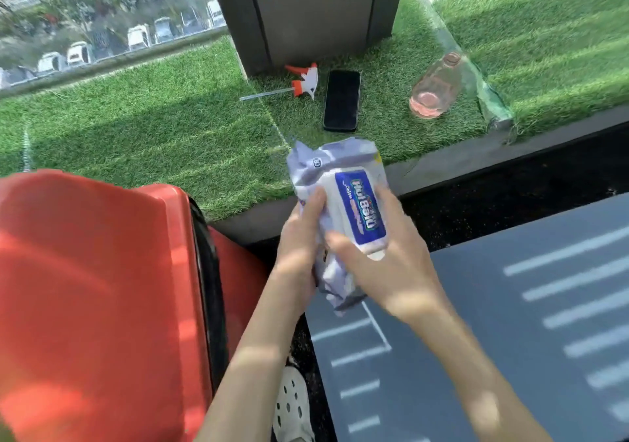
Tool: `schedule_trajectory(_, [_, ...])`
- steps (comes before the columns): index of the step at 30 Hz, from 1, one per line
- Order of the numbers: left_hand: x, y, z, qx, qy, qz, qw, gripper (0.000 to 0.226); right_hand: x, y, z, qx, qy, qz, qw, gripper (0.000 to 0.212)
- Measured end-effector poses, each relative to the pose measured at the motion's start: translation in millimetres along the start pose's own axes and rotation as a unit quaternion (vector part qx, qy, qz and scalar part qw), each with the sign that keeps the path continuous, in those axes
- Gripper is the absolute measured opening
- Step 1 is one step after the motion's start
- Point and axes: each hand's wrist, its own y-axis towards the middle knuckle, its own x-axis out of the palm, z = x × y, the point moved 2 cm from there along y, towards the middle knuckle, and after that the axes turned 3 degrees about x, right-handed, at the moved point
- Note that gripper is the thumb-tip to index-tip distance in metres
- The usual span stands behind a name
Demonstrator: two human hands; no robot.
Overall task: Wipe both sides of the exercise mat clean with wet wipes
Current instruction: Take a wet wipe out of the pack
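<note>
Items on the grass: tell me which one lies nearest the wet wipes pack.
The black phone, flat just beyond the top of the wet wipes pack. The orange-and-white spray head lies farther off to its left, the clear bottle farther right.

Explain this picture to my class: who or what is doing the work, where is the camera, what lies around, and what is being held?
There is no machine here: a person works with bare hands. The single picture comes from a camera worn on the person's head, looking forward and down. The left hand and right hand each have a grip on a pack of wet wipes. A grey mat with white lines lies at lower right. Further off, on the grass, are a phone, a spray head and a clear bottle. A red object fills the left.
</note>
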Motion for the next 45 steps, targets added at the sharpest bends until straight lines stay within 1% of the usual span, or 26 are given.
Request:
schedule_trajectory(1, [4, -13, -2, 0.002, -0.012, -0.007, 1.000, 0.083, -13, -12, -3, -0.009, 0.006, -0.003, 1.000, 0.036])
schedule_trajectory(2, [7, -28, -4, 0.005, -0.017, -0.011, 1.000, 0.084, -27, -25, -6, -0.020, -0.005, 0.007, 1.000, 0.033])
schedule_trajectory(4, [17, -62, -3, 0.017, -0.020, -0.018, 0.999, 0.079, -50, -50, -15, -0.043, -0.073, 0.058, 0.995, 0.045])
schedule_trajectory(5, [23, -82, -2, 0.022, -0.020, -0.024, 0.999, 0.079, -61, -66, -23, -0.055, -0.104, 0.072, 0.990, 0.047])
schedule_trajectory(8, [48, -153, 6, 0.050, -0.027, -0.019, 0.998, 0.077, -97, -119, -51, -0.077, -0.146, 0.046, 0.985, 0.039])
schedule_trajectory(12, [86, -269, 27, 0.115, -0.018, -0.007, 0.993, 0.073, -166, -200, -100, -0.136, -0.123, 0.037, 0.982, 0.018])
schedule_trajectory(13, [95, -291, 32, 0.134, -0.021, -0.005, 0.991, 0.071, -177, -215, -110, -0.150, -0.123, 0.031, 0.981, 0.019])
schedule_trajectory(15, [111, -347, 41, 0.163, -0.033, 0.013, 0.986, 0.065, -200, -256, -132, -0.171, -0.138, 0.006, 0.975, 0.032])
schedule_trajectory(17, [126, -399, 49, 0.174, -0.047, 0.028, 0.983, 0.062, -221, -293, -151, -0.184, -0.150, 0.011, 0.971, 0.040])
schedule_trajectory(19, [136, -444, 54, 0.182, -0.052, 0.041, 0.981, 0.056, -241, -327, -169, -0.180, -0.125, -0.004, 0.976, 0.033])
schedule_trajectory(24, [145, -550, 55, 0.189, -0.069, 0.054, 0.978, 0.052, -283, -412, -202, -0.181, -0.058, -0.085, 0.978, 0.021])
schedule_trajectory(27, [139, -590, 45, 0.168, -0.096, 0.061, 0.979, 0.064, -292, -443, -205, -0.156, -0.044, -0.125, 0.979, 0.013])
schedule_trajectory(29, [132, -609, 40, 0.142, -0.097, 0.061, 0.983, 0.072, -299, -453, -201, -0.135, 0.025, -0.132, 0.982, 0.032])
schedule_trajectory(30, [127, -617, 39, 0.136, -0.096, 0.058, 0.984, 0.073, -302, -457, -199, -0.131, 0.061, -0.125, 0.982, 0.043])
schedule_trajectory(31, [122, -624, 39, 0.132, -0.095, 0.064, 0.985, 0.073, -305, -461, -196, -0.133, 0.082, -0.121, 0.980, 0.047])
schedule_trajectory(32, [118, -631, 40, 0.127, -0.098, 0.073, 0.984, 0.074, -306, -465, -193, -0.142, 0.099, -0.115, 0.978, 0.044])
schedule_trajectory(34, [114, -642, 41, 0.113, -0.116, 0.077, 0.984, 0.077, -306, -474, -187, -0.199, 0.080, -0.072, 0.974, 0.018])
schedule_trajectory(35, [113, -647, 43, 0.106, -0.125, 0.071, 0.984, 0.077, -306, -479, -187, -0.235, 0.039, -0.026, 0.971, 0.019])
schedule_trajectory(36, [113, -652, 43, 0.099, -0.136, 0.062, 0.984, 0.073, -305, -484, -188, -0.270, -0.023, 0.034, 0.962, 0.034])
schedule_trajectory(37, [114, -656, 45, 0.091, -0.147, 0.057, 0.983, 0.070, -304, -490, -193, -0.319, -0.095, 0.093, 0.939, 0.043])
schedule_trajectory(38, [114, -658, 45, 0.083, -0.157, 0.053, 0.983, 0.067, -303, -496, -197, -0.365, -0.145, 0.128, 0.911, 0.043])
schedule_trajectory(39, [114, -659, 45, 0.077, -0.165, 0.049, 0.982, 0.066, -299, -503, -202, -0.404, -0.166, 0.124, 0.891, 0.038])
schedule_trajectory(40, [114, -659, 46, 0.074, -0.170, 0.043, 0.982, 0.065, -294, -507, -206, -0.431, -0.163, 0.091, 0.883, 0.031])
schedule_trajectory(41, [113, -659, 48, 0.072, -0.173, 0.034, 0.982, 0.064, -291, -509, -210, -0.440, -0.146, 0.038, 0.885, 0.027])
schedule_trajectory(43, [113, -658, 51, 0.069, -0.175, 0.016, 0.982, 0.056, -285, -508, -214, -0.437, -0.137, -0.053, 0.888, 0.029])
schedule_trajectory(45, [111, -656, 55, 0.070, -0.180, 0.003, 0.981, 0.051, -285, -505, -216, -0.431, -0.152, -0.097, 0.884, 0.032])
